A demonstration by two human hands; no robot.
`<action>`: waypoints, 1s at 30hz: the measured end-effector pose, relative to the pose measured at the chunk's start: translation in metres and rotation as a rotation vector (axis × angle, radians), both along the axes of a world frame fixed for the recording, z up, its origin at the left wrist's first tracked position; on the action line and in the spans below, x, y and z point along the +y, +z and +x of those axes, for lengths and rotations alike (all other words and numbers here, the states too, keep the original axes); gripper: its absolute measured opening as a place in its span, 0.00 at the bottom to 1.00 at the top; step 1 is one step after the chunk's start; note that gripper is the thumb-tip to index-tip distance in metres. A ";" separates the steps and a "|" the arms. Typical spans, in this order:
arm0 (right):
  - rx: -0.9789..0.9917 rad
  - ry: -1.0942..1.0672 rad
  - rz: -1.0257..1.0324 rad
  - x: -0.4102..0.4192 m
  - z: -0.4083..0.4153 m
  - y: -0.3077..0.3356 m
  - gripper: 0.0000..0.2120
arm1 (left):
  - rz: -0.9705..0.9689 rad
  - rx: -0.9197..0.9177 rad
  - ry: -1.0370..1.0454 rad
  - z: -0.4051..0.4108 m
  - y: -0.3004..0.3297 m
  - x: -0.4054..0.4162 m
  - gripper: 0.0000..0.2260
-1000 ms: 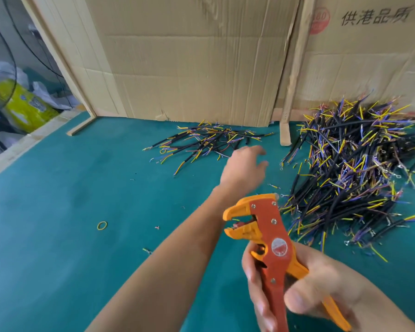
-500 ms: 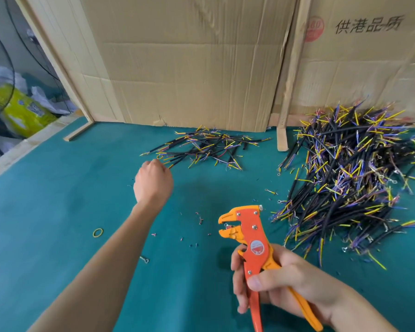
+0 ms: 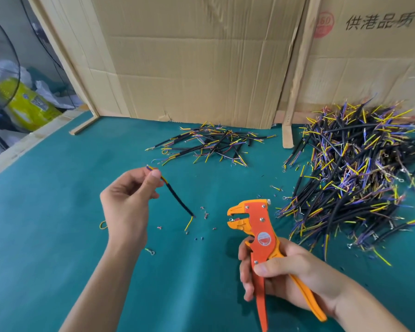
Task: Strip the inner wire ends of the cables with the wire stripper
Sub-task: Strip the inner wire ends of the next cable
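Left grip (image 3: 127, 200) pinches a cable (image 3: 177, 197) aloft; right grip (image 3: 280, 276) clasps the wire stripper (image 3: 259, 238).

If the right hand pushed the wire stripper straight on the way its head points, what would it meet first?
Probably the loose end of the cable pinched by the left hand: the wire stripper, gripped by the right hand, points its jaws left toward it. Depth is unclear.
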State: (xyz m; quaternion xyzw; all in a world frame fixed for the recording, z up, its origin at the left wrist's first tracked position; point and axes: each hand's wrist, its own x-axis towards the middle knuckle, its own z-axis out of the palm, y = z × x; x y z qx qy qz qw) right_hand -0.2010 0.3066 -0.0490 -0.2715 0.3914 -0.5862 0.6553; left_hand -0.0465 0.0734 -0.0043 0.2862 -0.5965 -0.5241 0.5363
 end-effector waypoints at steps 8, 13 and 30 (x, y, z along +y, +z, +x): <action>-0.075 -0.040 -0.009 0.000 0.000 0.001 0.20 | 0.025 -0.001 -0.147 -0.048 -0.004 0.027 0.09; -0.104 -0.112 -0.009 -0.001 0.001 0.003 0.20 | 0.042 -0.074 -0.166 -0.090 -0.029 0.055 0.08; -0.097 -0.471 -0.082 0.003 -0.014 0.018 0.16 | -0.133 -0.374 -0.095 -0.115 -0.062 0.092 0.11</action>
